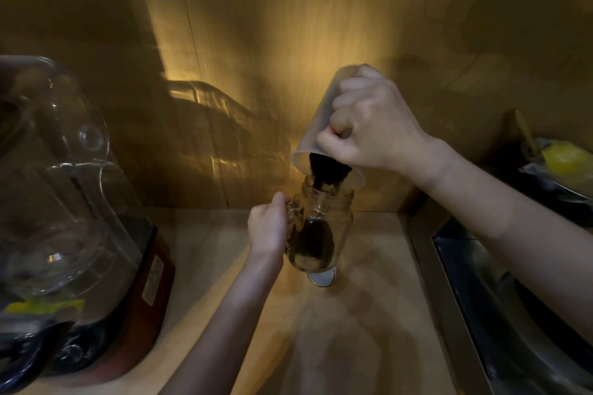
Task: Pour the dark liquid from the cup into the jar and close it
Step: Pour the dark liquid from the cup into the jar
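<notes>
My right hand (pixel 369 125) grips a translucent plastic cup (pixel 317 125), tipped mouth-down over the jar. Dark liquid (pixel 324 175) streams from the cup's rim into the open mouth of a clear glass jar (pixel 340 228) with a handle, standing on the wooden counter. The jar holds dark liquid in its lower half. My left hand (pixel 269 228) is closed around the jar's handle on its left side. A round lid (pixel 322 277) lies flat on the counter just in front of the jar's base, partly hidden by it.
A blender with a clear cover and red base (pixel 73 234) fills the left side. A steel sink (pixel 513 298) runs along the right. A dish with something yellow (pixel 564 160) sits at the far right. A wooden wall rises right behind the jar.
</notes>
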`<state>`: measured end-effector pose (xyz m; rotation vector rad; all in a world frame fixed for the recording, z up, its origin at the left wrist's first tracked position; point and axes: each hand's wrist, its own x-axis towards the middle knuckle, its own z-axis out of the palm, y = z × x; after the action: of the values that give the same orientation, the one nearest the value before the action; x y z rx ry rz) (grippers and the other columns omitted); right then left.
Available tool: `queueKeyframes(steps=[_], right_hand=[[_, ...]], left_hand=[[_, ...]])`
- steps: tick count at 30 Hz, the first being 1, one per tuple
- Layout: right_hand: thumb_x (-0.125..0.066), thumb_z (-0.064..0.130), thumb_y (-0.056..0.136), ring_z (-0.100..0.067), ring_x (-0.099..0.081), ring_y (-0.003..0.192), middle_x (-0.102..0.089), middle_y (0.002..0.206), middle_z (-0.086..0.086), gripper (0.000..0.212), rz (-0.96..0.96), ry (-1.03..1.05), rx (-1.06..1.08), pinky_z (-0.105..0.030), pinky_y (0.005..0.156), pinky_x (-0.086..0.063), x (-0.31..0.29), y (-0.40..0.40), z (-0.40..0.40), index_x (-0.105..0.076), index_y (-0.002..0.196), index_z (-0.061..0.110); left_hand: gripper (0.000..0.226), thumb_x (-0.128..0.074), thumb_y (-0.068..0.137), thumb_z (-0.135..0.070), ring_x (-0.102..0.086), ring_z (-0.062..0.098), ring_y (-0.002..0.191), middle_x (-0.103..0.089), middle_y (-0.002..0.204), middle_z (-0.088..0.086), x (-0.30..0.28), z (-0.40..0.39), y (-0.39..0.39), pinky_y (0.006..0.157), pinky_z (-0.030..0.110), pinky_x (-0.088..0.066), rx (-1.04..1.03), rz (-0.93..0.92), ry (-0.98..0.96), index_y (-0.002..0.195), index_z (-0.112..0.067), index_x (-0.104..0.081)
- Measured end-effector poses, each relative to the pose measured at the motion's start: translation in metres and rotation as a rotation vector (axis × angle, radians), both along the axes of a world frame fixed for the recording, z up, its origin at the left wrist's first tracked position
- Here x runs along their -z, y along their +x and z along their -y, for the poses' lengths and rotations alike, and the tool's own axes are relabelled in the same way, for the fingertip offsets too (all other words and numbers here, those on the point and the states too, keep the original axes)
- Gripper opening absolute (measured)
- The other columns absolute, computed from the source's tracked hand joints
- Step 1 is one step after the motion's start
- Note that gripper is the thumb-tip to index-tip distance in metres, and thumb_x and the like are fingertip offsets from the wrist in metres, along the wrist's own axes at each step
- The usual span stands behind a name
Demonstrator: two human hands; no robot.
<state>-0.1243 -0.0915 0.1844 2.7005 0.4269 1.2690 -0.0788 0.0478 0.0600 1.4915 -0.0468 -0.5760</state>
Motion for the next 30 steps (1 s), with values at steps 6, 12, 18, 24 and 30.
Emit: queueKeyframes(steps=[6,12,18,24,30], right_hand=[[-0.058,0.003,0.066,-0.022,-0.043,0.039,-0.046,0.031,-0.006,0.032,0.009,-0.010,-0.001,-0.035,0.057,-0.046,-0.0007,-0.0008,-0.0009,-0.052,0.034,0.004],[-0.058,0.003,0.067,-0.020,-0.042,0.040,-0.047,0.032,-0.006,0.033,0.005,-0.010,0.002,-0.034,0.060,-0.042,0.0008,-0.0015,-0.0003,-0.053,0.035,0.005],[-0.058,0.002,0.068,-0.019,-0.042,0.041,-0.047,0.033,-0.006,0.033,0.008,-0.014,-0.004,-0.033,0.060,-0.042,0.0003,-0.0028,-0.0007,-0.053,0.035,0.005],[-0.058,0.002,0.068,-0.020,-0.042,0.041,-0.047,0.033,-0.006,0.033,-0.013,-0.022,0.013,-0.030,0.063,-0.036,-0.0009,-0.0038,-0.0003,-0.054,0.036,0.005],[-0.057,0.001,0.067,-0.019,-0.041,0.042,-0.047,0.034,-0.006,0.032,0.009,-0.034,-0.005,-0.026,0.063,-0.031,-0.0014,-0.0040,-0.0019,-0.053,0.036,0.005]], left_hand=[[0.040,-0.049,0.081,-0.018,-0.029,0.006,0.029,-0.032,0.028,-0.007,-0.0031,-0.0003,0.0001,0.037,0.020,-0.025,-0.011,-0.016,-0.021,0.042,-0.019,-0.043],[0.040,-0.048,0.083,-0.018,-0.029,0.007,0.031,-0.033,0.030,-0.009,-0.0040,-0.0029,0.0015,0.038,0.020,-0.026,0.021,-0.009,-0.042,0.043,-0.018,-0.041],[0.039,-0.047,0.084,-0.019,-0.032,0.007,0.034,-0.036,0.031,-0.008,-0.0049,-0.0046,0.0009,0.042,0.022,-0.028,0.045,-0.004,-0.049,0.045,-0.018,-0.044],[0.036,-0.048,0.084,-0.021,-0.034,0.008,0.038,-0.038,0.033,-0.008,-0.0051,-0.0046,0.0003,0.048,0.025,-0.030,0.056,0.005,-0.036,0.048,-0.017,-0.048],[0.036,-0.047,0.084,-0.020,-0.033,0.006,0.034,-0.036,0.032,-0.008,-0.0061,-0.0039,-0.0003,0.045,0.024,-0.029,0.045,0.006,-0.038,0.048,-0.018,-0.049]])
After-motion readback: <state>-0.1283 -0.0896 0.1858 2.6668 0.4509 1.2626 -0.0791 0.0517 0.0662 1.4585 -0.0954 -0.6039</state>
